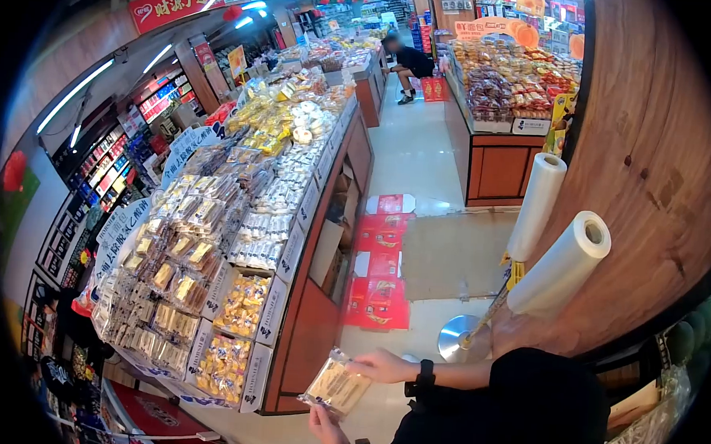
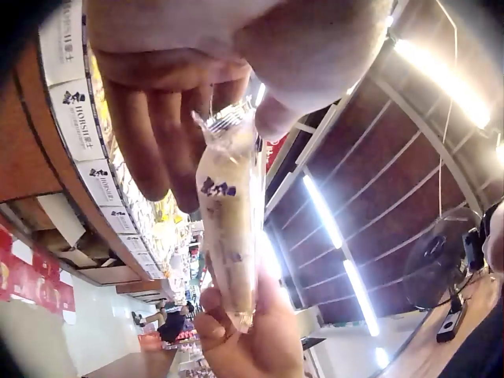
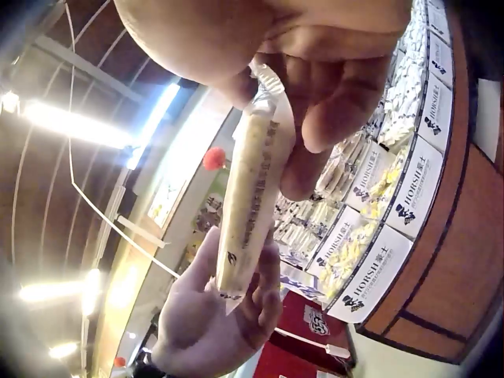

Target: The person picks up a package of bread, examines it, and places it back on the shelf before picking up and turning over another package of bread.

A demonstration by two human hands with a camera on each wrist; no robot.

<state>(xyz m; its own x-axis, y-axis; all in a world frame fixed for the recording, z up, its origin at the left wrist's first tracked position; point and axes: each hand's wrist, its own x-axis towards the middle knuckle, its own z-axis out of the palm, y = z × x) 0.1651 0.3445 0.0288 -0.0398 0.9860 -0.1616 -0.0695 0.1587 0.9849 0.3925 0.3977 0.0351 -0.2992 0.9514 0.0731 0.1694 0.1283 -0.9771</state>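
While both hands (image 1: 382, 365) (image 1: 329, 433) hold a packet (image 1: 337, 386), boxes (image 3: 370, 274) read "HORSH".

Tube lights (image 2: 442, 83) shine above the pale, glossy floor (image 1: 412, 157).

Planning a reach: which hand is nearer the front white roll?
Right. In the head view, the right hand is below and left of the front white roll; the left hand is lower still and farther left.
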